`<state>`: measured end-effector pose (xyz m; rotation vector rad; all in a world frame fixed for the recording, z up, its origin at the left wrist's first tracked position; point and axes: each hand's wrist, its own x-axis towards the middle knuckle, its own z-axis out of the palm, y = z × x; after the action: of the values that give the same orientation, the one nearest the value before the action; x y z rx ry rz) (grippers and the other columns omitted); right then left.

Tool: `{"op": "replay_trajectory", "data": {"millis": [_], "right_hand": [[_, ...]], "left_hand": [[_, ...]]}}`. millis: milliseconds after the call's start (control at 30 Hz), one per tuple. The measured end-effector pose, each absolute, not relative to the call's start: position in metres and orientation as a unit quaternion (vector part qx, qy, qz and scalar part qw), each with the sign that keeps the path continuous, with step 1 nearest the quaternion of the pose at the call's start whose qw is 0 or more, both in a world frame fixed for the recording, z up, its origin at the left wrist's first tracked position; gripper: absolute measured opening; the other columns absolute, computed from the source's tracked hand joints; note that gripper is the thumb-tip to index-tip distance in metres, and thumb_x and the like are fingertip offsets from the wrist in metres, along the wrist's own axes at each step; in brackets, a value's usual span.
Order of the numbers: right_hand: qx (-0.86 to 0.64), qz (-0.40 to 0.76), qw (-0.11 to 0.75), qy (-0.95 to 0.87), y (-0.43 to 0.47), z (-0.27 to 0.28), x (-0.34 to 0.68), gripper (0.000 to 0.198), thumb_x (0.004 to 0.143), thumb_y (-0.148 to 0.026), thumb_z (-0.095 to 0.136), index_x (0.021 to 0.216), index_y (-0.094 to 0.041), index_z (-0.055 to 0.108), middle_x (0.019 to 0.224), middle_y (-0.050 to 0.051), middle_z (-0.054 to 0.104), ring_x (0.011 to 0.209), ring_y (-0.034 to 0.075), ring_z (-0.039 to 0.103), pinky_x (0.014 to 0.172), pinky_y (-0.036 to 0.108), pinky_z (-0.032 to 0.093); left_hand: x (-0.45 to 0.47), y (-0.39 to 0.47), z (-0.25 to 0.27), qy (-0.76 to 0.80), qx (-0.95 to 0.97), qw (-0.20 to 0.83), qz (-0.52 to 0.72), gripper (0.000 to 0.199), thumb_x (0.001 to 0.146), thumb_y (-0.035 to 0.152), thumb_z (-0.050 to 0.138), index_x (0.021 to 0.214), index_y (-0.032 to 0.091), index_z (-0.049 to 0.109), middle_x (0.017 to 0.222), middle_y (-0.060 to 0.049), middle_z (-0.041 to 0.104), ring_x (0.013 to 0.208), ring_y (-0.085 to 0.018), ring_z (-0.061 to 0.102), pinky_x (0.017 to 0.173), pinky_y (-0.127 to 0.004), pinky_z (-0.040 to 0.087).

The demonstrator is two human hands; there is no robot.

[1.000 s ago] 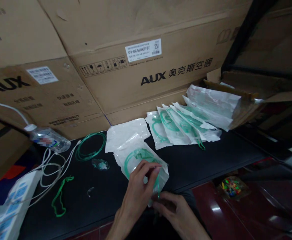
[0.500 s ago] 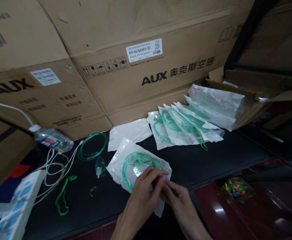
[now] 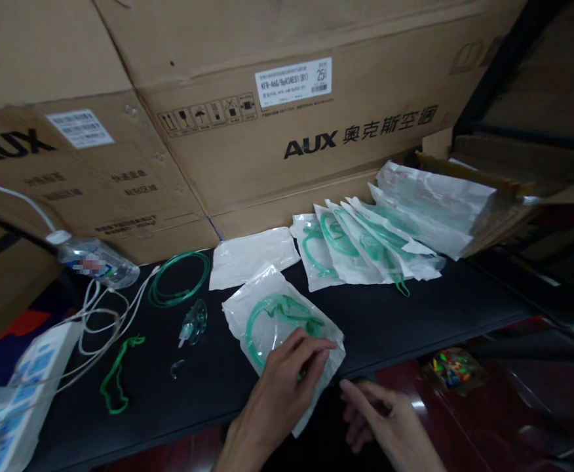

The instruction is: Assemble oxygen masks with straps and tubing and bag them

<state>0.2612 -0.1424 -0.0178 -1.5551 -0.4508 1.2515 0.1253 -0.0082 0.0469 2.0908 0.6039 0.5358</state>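
My left hand (image 3: pixel 287 387) lies over the lower part of a clear-and-white pouch (image 3: pixel 240 308), its fingers bent and closed on it. Coiled green tubing (image 3: pixel 252 328) and a green strap (image 3: pixel 291 307) show through the pouch's clear front. Just right of the pouch's lower edge, my right hand (image 3: pixel 382 419) is apart from it, thumb stretched out and fingers loosely bent, with nothing visible in them. To the left lie a loose coil of green tubing (image 3: pixel 155 288), a small clear mask (image 3: pixel 196 322), a clear curved piece (image 3: pixel 173 368) and a green elastic strap (image 3: pixel 114 380).
Several similar pouches (image 3: pixel 319 259) lean in a row toward an open cardboard box (image 3: pixel 508 219). A flat white packet (image 3: pixel 252 257) lies behind. A plastic bottle (image 3: pixel 100 262), white cables and a power strip (image 3: pixel 36 387) stand left. Large cartons (image 3: pixel 248 164) wall the back of the black surface.
My right hand has come away from the pouch, down and to the right. The left hand stays on the pouch. The view has shifted slightly.
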Motion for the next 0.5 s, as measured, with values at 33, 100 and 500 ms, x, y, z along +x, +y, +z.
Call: {"op": "replay_trajectory", "data": {"millis": [33, 100, 500], "right_hand": [[-0.630, 0.543, 0.523, -0.184, -0.144, -0.020, 0.259, 0.057, 0.073, -0.071, 0.079, 0.076, -0.014, 0.077, 0.067, 0.006, 0.072, 0.057, 0.023, 0.072, 0.050, 0.029, 0.060], [-0.581, 0.575, 0.545, -0.184, -0.144, -0.021, 0.253, 0.058, 0.071, -0.069, 0.082, 0.086, -0.013, 0.080, 0.080, 0.009, 0.077, 0.076, 0.026, 0.075, 0.070, 0.034, 0.064], [-0.620, 0.468, 0.616, -0.133, -0.138, -0.053, 0.240, 0.062, 0.054, -0.073, 0.087, 0.069, -0.014, 0.077, 0.066, 0.007, 0.072, 0.065, 0.026, 0.066, 0.059, 0.033, 0.055]], "left_hand": [[0.125, -0.010, 0.048, 0.236, 0.837, 0.446, 0.210, 0.023, 0.106, 0.023, 0.049, 0.119, 0.028, 0.068, 0.100, -0.001, 0.062, 0.092, -0.014, 0.064, 0.084, -0.025, 0.048], [0.124, -0.016, 0.051, 0.220, 0.833, 0.468, 0.197, 0.024, 0.106, 0.023, 0.049, 0.119, 0.028, 0.069, 0.100, -0.002, 0.063, 0.093, -0.014, 0.064, 0.084, -0.024, 0.049], [0.126, -0.036, 0.053, 0.155, 0.850, 0.490, 0.115, 0.030, 0.100, 0.014, 0.053, 0.120, 0.028, 0.070, 0.106, -0.004, 0.068, 0.098, -0.016, 0.068, 0.088, -0.024, 0.053]]}}
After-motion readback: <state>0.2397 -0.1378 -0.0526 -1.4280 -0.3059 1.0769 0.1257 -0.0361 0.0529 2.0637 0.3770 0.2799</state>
